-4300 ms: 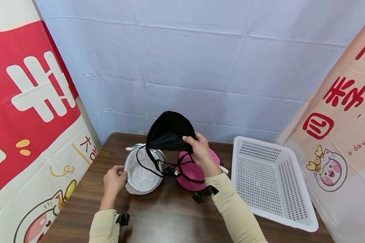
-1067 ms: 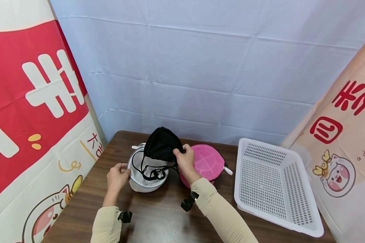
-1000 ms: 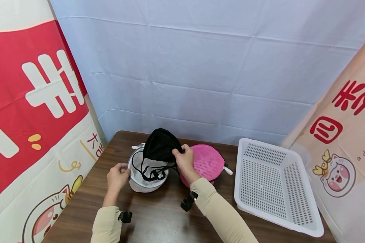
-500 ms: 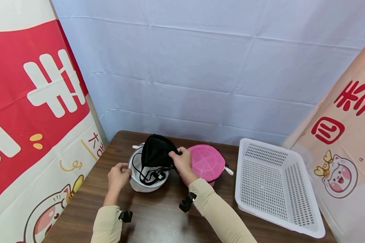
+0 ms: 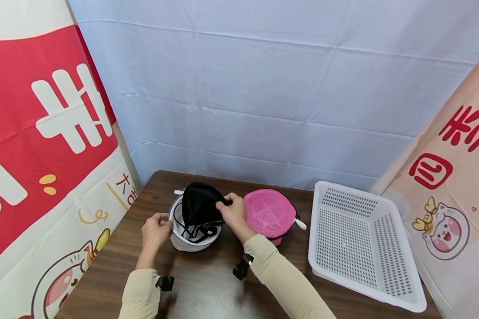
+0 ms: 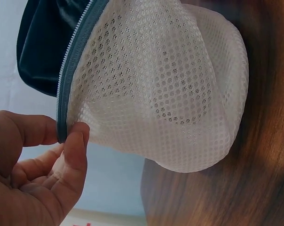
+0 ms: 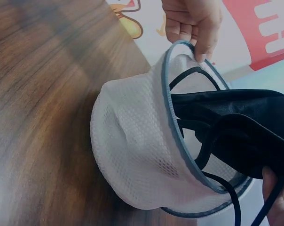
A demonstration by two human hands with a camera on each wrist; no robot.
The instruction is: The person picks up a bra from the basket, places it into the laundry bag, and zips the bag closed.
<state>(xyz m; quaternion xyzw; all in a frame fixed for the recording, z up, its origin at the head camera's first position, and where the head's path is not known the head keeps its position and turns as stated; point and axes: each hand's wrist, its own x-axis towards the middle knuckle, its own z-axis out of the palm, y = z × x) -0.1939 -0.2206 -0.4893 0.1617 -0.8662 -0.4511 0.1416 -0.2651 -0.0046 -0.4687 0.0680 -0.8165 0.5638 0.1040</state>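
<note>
A white mesh laundry bag point(image 5: 185, 243) stands on the table with its grey zipped rim open. My left hand point(image 5: 157, 230) pinches that rim at its left side; the left wrist view shows thumb and fingertips on the zipper edge point(image 6: 69, 77). Over the bag's mouth is a black bra point(image 5: 201, 204), its cups folded together. My right hand point(image 5: 234, 212) grips the bra by its right edge. Part of the bra and its black straps point(image 7: 229, 188) lie inside the rim, while one strap hangs outside in the right wrist view.
Just right of my right hand lies a pink mesh laundry bag point(image 5: 269, 212) with a white tab. A white perforated plastic basket point(image 5: 347, 239) stands at the table's right. Cloth backdrops point(image 5: 239, 88) rise behind and at both sides of the wooden table point(image 5: 207, 283).
My right hand has brought the bra left and down, off the pink bag and into the white bag's mouth. My left hand has kept its hold on the rim.
</note>
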